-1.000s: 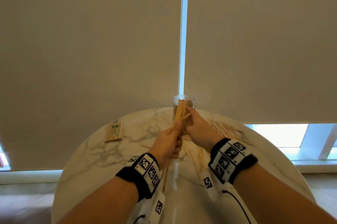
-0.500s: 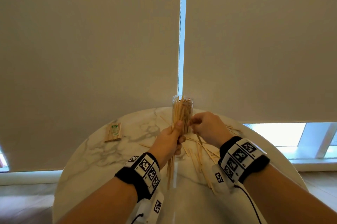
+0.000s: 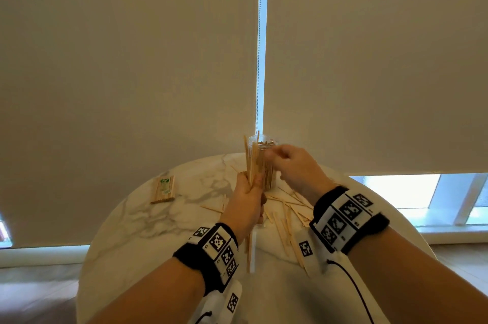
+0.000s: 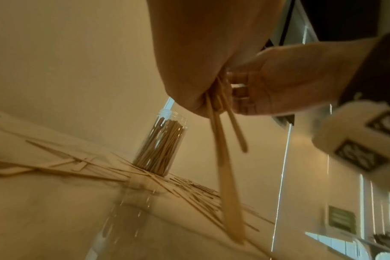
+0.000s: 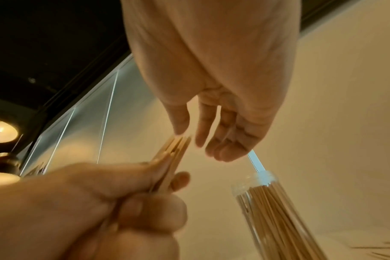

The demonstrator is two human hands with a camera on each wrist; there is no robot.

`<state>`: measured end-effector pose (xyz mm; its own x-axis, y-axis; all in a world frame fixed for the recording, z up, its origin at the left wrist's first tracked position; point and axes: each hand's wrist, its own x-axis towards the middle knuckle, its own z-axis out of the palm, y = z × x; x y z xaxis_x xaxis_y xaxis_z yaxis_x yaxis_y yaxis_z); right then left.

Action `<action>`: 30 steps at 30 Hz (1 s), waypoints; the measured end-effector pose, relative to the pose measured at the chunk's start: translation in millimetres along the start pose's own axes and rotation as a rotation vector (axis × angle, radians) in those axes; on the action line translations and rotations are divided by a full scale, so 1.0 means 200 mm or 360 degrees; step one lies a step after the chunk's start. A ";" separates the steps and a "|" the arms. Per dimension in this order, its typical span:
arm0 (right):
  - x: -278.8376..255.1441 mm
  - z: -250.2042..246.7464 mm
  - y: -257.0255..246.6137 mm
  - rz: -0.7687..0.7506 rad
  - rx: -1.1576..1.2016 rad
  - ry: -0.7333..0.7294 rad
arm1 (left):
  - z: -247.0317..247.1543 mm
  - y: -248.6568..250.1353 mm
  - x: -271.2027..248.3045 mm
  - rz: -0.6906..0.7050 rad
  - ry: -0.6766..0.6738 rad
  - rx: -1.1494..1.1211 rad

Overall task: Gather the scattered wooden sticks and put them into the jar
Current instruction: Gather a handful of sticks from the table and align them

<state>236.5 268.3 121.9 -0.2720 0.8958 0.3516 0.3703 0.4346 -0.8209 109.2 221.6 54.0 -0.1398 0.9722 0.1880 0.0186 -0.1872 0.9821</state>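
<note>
**Sticks held upright in front of the jar**

The left hand (image 3: 248, 198) grips a bundle of wooden sticks (image 3: 252, 162) upright, just in front of the clear jar (image 3: 262, 162), which stands at the far edge of the marble table (image 3: 148, 226). The right hand (image 3: 295, 165), fingers curled, hovers at the jar's right side near its rim. Loose sticks (image 3: 287, 210) lie nearer than the jar; a wrapped pack (image 3: 163, 190) lies well to its left.

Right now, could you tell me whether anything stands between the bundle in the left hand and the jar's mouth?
Nothing visible: the jar has no lid. The right hand hovers open above the sticks that the left hand grips.
</note>
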 end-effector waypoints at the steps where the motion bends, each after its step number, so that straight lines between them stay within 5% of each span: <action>1: 0.02 -0.01 -0.03 -0.0027 0.0071 0.0091 | 0.01 0.00 -0.01 0.0015 -0.0070 0.0085; 5: 0.11 -0.05 -0.14 -0.0113 -0.0064 0.0257 | 0.07 0.04 -0.05 0.0079 -0.0319 0.0335; 8: 0.13 -0.05 -0.15 -0.0023 -0.0680 -0.0229 | 0.11 0.05 -0.05 0.0048 -0.0400 0.0205; 10: 0.12 -0.03 -0.15 -0.0014 -0.0642 -0.0446 | 0.11 0.05 -0.04 0.0035 -0.0413 0.0128; 13: 0.09 -0.02 -0.15 -0.0054 -0.0499 -0.0456 | 0.09 0.03 -0.02 0.0012 -0.0382 0.0121; 19: 0.00 -0.02 -0.08 0.0055 0.0013 -0.0187 | -0.05 0.07 0.07 -0.0077 0.0060 -0.0150; 25: -0.18 0.19 0.13 0.0410 -0.0389 -0.1059 | -0.18 0.18 0.13 -0.0118 0.0316 -0.0933; 30: -0.18 0.30 0.15 0.0385 -0.0208 -0.1063 | -0.16 0.19 0.12 -0.0108 0.0363 -0.1015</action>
<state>203.5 242.8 58.2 -0.6384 0.7383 -0.2176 0.5807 0.2765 -0.7657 75.7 233.7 95.5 -0.3269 0.9437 0.0512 -0.5750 -0.2416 0.7817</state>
